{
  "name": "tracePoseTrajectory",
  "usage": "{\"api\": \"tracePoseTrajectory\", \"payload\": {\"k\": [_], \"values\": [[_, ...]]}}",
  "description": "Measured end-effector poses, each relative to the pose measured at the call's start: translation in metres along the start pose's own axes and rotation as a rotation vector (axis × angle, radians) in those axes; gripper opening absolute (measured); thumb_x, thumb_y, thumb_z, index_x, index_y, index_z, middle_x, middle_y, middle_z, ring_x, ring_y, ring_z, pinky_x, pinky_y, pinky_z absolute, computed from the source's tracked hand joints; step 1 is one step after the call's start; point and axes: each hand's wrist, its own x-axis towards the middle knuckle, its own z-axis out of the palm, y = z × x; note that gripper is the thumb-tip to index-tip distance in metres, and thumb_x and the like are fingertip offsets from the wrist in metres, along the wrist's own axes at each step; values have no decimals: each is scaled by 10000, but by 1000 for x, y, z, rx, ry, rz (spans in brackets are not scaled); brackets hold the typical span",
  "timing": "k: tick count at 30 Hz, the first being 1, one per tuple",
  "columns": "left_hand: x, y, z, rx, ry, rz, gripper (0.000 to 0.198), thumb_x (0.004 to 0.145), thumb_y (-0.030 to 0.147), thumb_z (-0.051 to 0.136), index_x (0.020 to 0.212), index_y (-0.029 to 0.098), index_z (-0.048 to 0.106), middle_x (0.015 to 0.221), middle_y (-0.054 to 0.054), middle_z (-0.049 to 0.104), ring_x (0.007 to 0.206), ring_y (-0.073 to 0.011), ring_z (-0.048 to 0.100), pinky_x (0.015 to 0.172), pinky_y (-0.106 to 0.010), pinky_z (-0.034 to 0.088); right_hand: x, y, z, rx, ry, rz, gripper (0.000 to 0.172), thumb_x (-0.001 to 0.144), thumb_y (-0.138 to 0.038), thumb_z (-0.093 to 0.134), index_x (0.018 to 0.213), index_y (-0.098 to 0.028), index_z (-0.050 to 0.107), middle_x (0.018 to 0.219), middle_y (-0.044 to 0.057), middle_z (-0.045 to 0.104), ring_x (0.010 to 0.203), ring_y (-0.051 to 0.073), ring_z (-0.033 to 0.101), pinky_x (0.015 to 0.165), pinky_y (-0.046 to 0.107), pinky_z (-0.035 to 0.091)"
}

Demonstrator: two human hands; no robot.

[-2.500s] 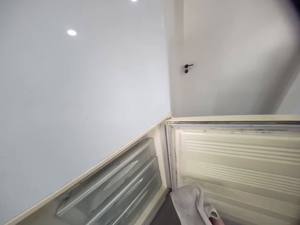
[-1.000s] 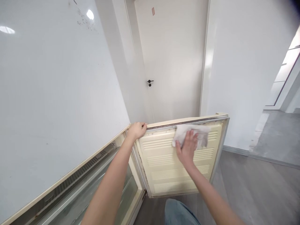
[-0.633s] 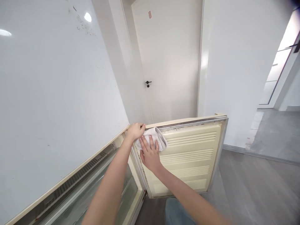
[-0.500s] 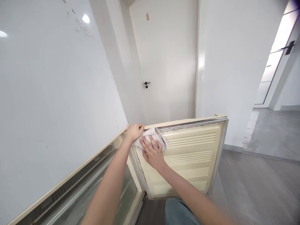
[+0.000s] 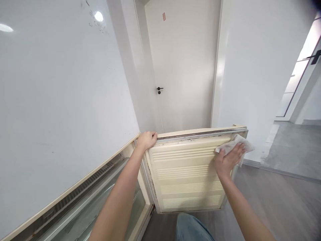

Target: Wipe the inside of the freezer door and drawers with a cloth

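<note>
Two hands are in view, a left grip and a right grip, on two bare forearms. There is one cloth. One fridge door carries four bands of ridges. One knee shows. The room has two doors: a plain door, with one handle, one lock and one red mark, and a glazed door, with one handle. Two bright spots lie on one white panel. Drawers cannot be counted.
</note>
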Motion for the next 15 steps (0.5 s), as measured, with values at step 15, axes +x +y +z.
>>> {"api": "tracePoseTrajectory", "payload": {"k": [15], "values": [[2,3,6,73,1,-58,493,951,393,254,986,243,723,979,-95,754,933,-255,678,745,-342,472,-152,-139,42,49,-444,-440,661,944,-229,391,1547,-272,126,1569,86,254,1464,365,74,1083,644,257]]}}
